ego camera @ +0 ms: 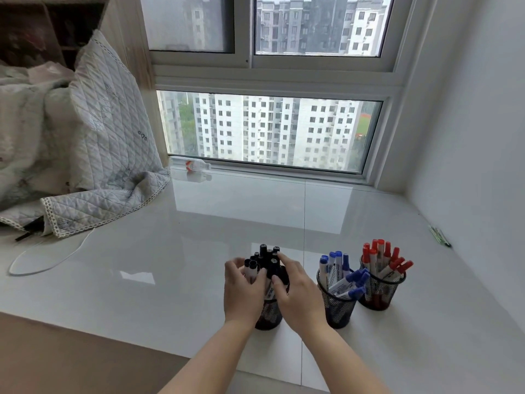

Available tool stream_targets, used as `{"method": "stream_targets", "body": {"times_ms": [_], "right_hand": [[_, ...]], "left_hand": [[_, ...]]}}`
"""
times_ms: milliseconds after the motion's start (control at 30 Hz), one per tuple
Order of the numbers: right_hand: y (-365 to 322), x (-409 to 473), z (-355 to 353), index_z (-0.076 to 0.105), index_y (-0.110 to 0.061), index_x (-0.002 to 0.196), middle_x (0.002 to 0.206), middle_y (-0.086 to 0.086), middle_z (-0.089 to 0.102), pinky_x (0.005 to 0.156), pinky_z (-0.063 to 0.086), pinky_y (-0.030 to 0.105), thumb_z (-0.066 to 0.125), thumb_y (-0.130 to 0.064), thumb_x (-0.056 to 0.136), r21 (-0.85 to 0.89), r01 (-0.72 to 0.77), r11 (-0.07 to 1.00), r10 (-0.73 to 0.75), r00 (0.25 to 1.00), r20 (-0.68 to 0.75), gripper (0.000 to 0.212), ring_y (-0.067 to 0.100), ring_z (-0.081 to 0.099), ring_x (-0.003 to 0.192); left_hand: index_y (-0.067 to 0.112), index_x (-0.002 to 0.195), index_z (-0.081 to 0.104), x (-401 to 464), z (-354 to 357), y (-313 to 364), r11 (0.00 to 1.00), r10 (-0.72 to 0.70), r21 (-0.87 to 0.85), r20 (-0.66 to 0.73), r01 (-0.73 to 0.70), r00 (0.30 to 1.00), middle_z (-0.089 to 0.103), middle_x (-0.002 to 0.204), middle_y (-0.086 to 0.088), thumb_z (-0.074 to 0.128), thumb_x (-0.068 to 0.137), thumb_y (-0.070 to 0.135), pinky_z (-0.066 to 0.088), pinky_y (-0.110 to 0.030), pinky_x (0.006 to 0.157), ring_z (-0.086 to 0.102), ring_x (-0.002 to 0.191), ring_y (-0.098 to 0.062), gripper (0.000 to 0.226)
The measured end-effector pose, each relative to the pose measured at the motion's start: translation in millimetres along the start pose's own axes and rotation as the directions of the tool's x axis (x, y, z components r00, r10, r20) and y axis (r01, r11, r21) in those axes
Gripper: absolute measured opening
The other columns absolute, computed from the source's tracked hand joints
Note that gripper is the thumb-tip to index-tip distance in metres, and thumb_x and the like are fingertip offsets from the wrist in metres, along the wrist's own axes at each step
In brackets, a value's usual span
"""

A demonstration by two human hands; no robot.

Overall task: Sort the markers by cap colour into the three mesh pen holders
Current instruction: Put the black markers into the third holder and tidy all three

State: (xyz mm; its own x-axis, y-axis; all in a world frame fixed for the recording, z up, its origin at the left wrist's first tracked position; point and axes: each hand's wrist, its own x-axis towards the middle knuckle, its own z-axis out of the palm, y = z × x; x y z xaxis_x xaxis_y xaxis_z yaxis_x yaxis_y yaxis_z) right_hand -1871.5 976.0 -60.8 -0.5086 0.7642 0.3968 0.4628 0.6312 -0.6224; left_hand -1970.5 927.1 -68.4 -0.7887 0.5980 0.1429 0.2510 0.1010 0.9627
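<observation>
Three black mesh pen holders stand in a row on the white sill. The left holder [268, 315] is packed with black-capped markers [267, 257]. My left hand [244, 291] and my right hand [298, 294] cup this bunch from either side, fingers curled around the markers. The middle holder [339, 308] carries blue-capped markers [336, 261]. Red-capped markers [380, 253] fill the right holder [379, 294]. Most of the left holder is hidden behind my hands.
A quilted blanket [93, 155] spills onto the sill at left, with a white cable [51, 257] looping beside it. A small bottle [193, 165] lies by the window frame. Green pens [440, 236] lie against the right wall. The sill's front edge runs at lower left.
</observation>
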Motion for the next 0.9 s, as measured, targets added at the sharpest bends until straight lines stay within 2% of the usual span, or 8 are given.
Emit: {"method": "stream_targets", "body": {"times_ms": [100, 167, 200, 333, 567, 667, 767, 900], "right_hand": [[0, -2, 2, 0.036, -0.03, 0.138, 0.135, -0.015, 0.046, 0.08, 0.044, 0.023, 0.049, -0.03, 0.091, -0.006, 0.014, 1.0, -0.014, 1.0, 0.009, 0.049, 0.009, 0.055, 0.111], [1, -3, 3, 0.036, -0.03, 0.138, 0.134, -0.016, 0.046, 0.077, 0.043, 0.02, 0.051, -0.029, 0.09, -0.013, 0.016, 1.0, -0.016, 1.0, 0.012, 0.05, 0.009, 0.055, 0.11], [1, -3, 3, 0.037, -0.03, 0.137, 0.133, -0.016, 0.047, 0.077, 0.043, 0.02, 0.051, -0.029, 0.089, -0.022, 0.016, 1.0, -0.016, 1.0, 0.01, 0.05, 0.008, 0.054, 0.11], [4, -2, 0, 0.039, -0.028, 0.136, 0.131, -0.016, 0.047, 0.082, 0.042, 0.019, 0.053, -0.032, 0.089, -0.065, 0.021, 0.998, -0.021, 1.0, 0.003, 0.049, 0.006, 0.047, 0.117], [9, 1, -14, 0.044, -0.025, 0.133, 0.126, -0.012, 0.051, 0.08, 0.037, 0.017, 0.058, -0.029, 0.086, -0.026, -0.002, 1.0, 0.005, 0.994, 0.114, 0.05, 0.009, 0.051, 0.111], [11, -2, -20, 0.044, -0.024, 0.133, 0.126, -0.009, 0.049, 0.087, 0.035, 0.019, 0.06, -0.027, 0.084, -0.031, -0.006, 0.999, 0.01, 0.994, 0.107, 0.051, 0.01, 0.047, 0.114], [4, -8, -23, 0.052, -0.019, 0.123, 0.12, -0.003, 0.052, 0.092, 0.036, 0.024, 0.065, -0.017, 0.079, -0.046, 0.096, 0.994, -0.097, 0.995, -0.035, 0.046, 0.017, 0.046, 0.109], [-12, -15, -20, 0.064, -0.013, 0.101, 0.092, -0.001, 0.06, 0.073, 0.04, 0.021, 0.067, -0.009, 0.072, -0.108, 0.244, 0.964, -0.26, 0.95, -0.171, 0.03, 0.016, 0.053, 0.085]], "left_hand": [[0.032, 0.123, 0.036, 8, -10, 12, 0.975, 0.217, 0.05, 0.036, -0.218, 0.976, 0.041, 0.118, 0.019, 0.06, 0.086, 0.018, 0.04, -0.013, 0.073, 0.048, 0.102, 0.006, 0.047], [0.036, 0.128, 0.044, 12, -16, 13, 0.898, 0.364, 0.215, 0.123, -0.383, 0.923, 0.043, 0.123, 0.02, 0.054, 0.09, 0.019, 0.041, -0.016, 0.079, 0.049, 0.107, 0.003, 0.043], [0.035, 0.127, 0.049, 14, -18, 11, 0.87, 0.374, 0.275, 0.172, -0.409, 0.911, 0.047, 0.126, 0.018, 0.049, 0.093, 0.021, 0.041, -0.017, 0.083, 0.05, 0.11, 0.0, 0.037], [0.038, 0.129, 0.05, 11, -25, -2, 0.897, 0.269, 0.266, 0.305, -0.353, 0.913, 0.051, 0.129, 0.017, 0.031, 0.099, 0.035, 0.037, -0.017, 0.091, 0.049, 0.117, -0.003, 0.036], [0.058, 0.121, 0.036, -1, -37, -3, 0.98, 0.163, 0.038, 0.403, -0.195, 0.901, 0.05, 0.122, 0.023, 0.036, 0.086, 0.055, 0.035, -0.015, 0.094, 0.046, 0.116, 0.006, 0.036], [0.05, 0.123, 0.035, -8, -48, -8, 0.986, 0.151, 0.012, 0.339, -0.165, 0.929, 0.05, 0.116, 0.028, 0.05, 0.088, 0.046, 0.04, -0.005, 0.079, 0.048, 0.105, 0.017, 0.039], [0.043, 0.11, 0.045, -11, -56, -13, 0.98, 0.176, 0.038, 0.282, -0.194, 0.943, 0.057, 0.109, 0.019, 0.062, 0.086, 0.028, 0.047, -0.009, 0.072, 0.053, 0.101, 0.013, 0.033], [0.043, 0.096, 0.051, -16, -60, -14, 0.972, 0.207, 0.061, 0.242, -0.228, 0.948, 0.062, 0.1, 0.016, 0.065, 0.083, 0.023, 0.05, -0.015, 0.072, 0.056, 0.096, 0.01, 0.028]]}}
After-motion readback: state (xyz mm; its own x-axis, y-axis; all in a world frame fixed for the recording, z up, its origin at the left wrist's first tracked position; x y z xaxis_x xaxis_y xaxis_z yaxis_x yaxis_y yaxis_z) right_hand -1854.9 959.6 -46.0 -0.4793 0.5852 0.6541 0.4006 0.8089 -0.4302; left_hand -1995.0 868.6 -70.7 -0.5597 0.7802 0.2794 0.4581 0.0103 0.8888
